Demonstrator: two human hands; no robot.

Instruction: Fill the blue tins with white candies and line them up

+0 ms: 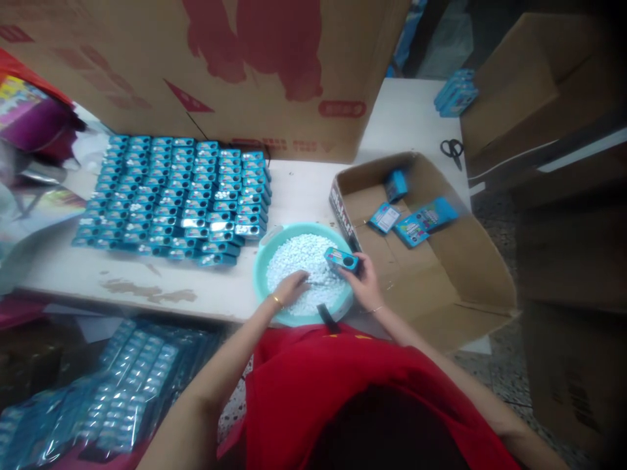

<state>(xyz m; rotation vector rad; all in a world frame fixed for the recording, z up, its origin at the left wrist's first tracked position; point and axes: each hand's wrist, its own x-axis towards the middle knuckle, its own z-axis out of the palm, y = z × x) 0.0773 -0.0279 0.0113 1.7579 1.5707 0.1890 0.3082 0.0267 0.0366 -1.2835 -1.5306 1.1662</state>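
Note:
My right hand (367, 284) is closed on a small blue box (341, 259) with a dark round spot on its upper face, holding it over the right side of a turquoise basin (259, 261). Small white pellets (298, 254) fill much of this basin. Reaching in from the lower left, my left hand (291, 288) touches the pellets with its fingers bent downward. Its fingertips are partly hidden and blurred, so whether they grip any pellets is unclear.
Rows of similar blue boxes (171, 196) cover the table's left part. An open carton (441, 287) on the right holds several blue packs. Scissors (453, 151) lie near the right edge. Behind stands a large cardboard box (147, 59); wrapped blue packs (132, 378) sit at lower left.

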